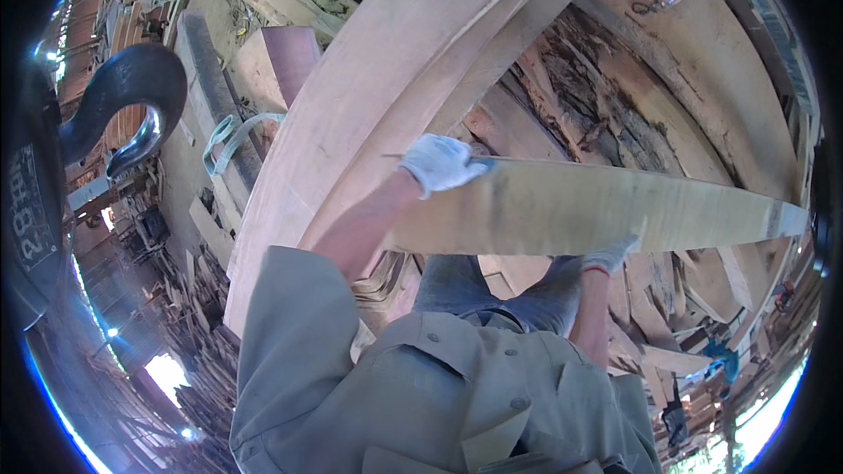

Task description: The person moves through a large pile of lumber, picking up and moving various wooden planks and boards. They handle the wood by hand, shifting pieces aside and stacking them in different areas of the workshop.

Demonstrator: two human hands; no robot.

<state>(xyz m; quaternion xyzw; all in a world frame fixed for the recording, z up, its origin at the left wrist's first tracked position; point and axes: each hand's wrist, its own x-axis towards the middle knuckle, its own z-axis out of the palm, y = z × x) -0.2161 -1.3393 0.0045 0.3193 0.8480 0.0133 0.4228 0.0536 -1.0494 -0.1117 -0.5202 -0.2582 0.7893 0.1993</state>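
Plank [606, 206] of pale wood, long and flat, held crosswise in front of the person by both gloved hands. Left hand [442, 162], in a white work glove, is closed over the plank's upper edge at its near end, fingers wrapped around the end so the wood sits firmly in the grasp. Right hand [608, 256], also gloved, is under the plank's lower edge about midway along; its fingers press up against the wood, but how far they curl round it cannot be told, since the board hides most of the hand. From the left-hand grip the plank runs away to the right, past the right hand, to a far end near the picture's rim.

Beyond the left hand, just behind the grip, two broad curved beams [378, 96] of reddish wood rise upward. Behind the plank lies a heap of rough boards and bark [588, 105]. Well away from the left hand, far out to its left, hangs a large dark crane hook [123, 101], with a pale green lifting strap [230, 136] between hook and beams. Below both hands are the person's grey-green shirt [421, 386] and jeans.
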